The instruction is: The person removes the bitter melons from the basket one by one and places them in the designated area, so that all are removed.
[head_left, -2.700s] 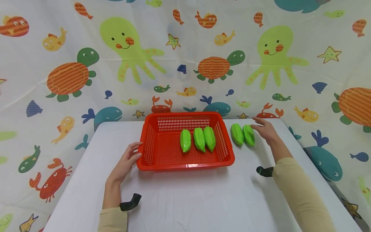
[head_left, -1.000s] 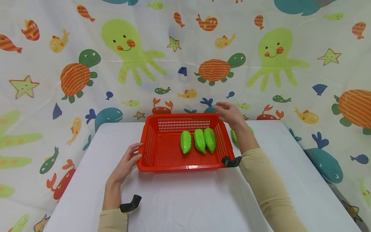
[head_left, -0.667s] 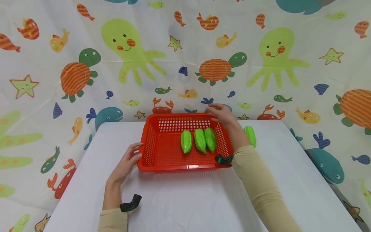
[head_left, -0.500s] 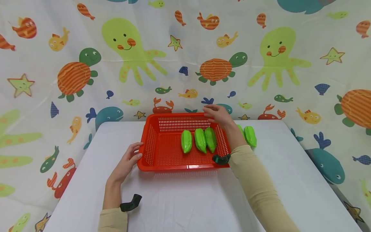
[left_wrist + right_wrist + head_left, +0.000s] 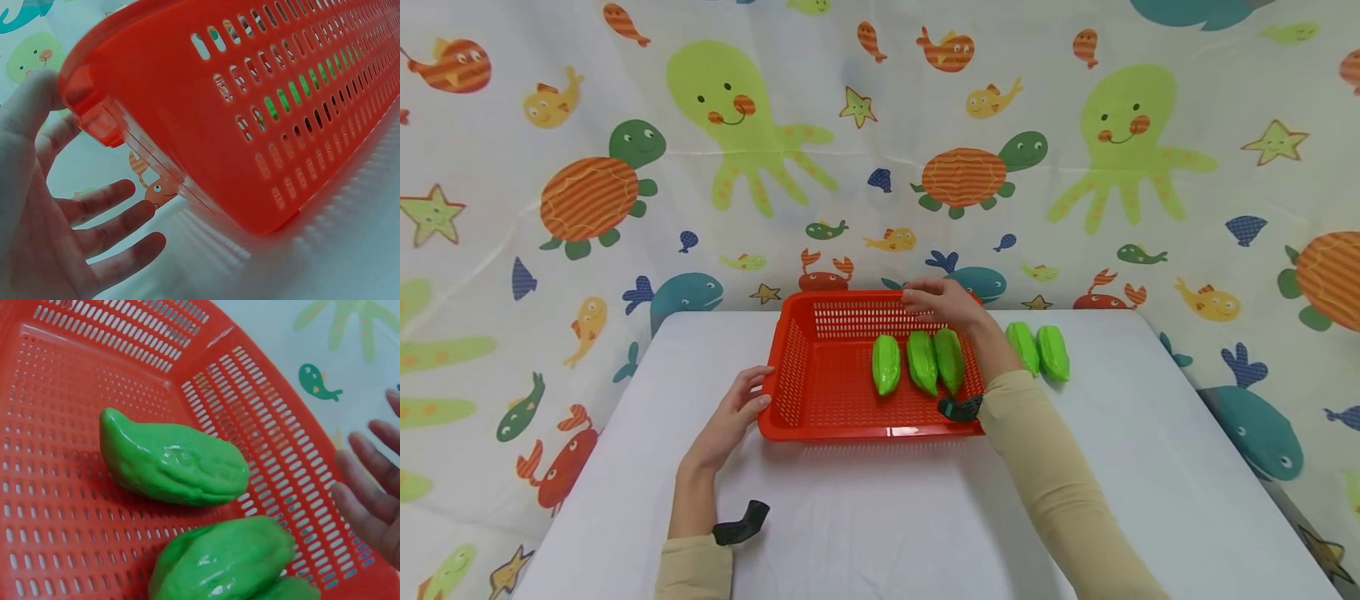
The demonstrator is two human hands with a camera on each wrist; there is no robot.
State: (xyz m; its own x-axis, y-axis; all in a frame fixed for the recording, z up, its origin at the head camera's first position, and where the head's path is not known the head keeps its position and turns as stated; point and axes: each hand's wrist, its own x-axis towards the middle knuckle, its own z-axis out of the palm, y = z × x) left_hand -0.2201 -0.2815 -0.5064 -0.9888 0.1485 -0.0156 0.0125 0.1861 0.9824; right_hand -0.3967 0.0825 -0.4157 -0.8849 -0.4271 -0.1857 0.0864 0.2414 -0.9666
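Seeing my left hand [image 5: 730,418] and right hand [image 5: 949,302], fingers spread, at the basket's [image 5: 857,433] edges, I'd grab slippery-looking fruits [image 5: 886,365] mid-body.

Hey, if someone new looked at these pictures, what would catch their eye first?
Probably the bright red basket in the middle of the white table, with three glossy green fruits inside and two more green fruits on the table to its right. Behind it, the backdrop of cartoon octopuses, turtles and fish fills the upper view. The person's left grip touches the basket's left rim.
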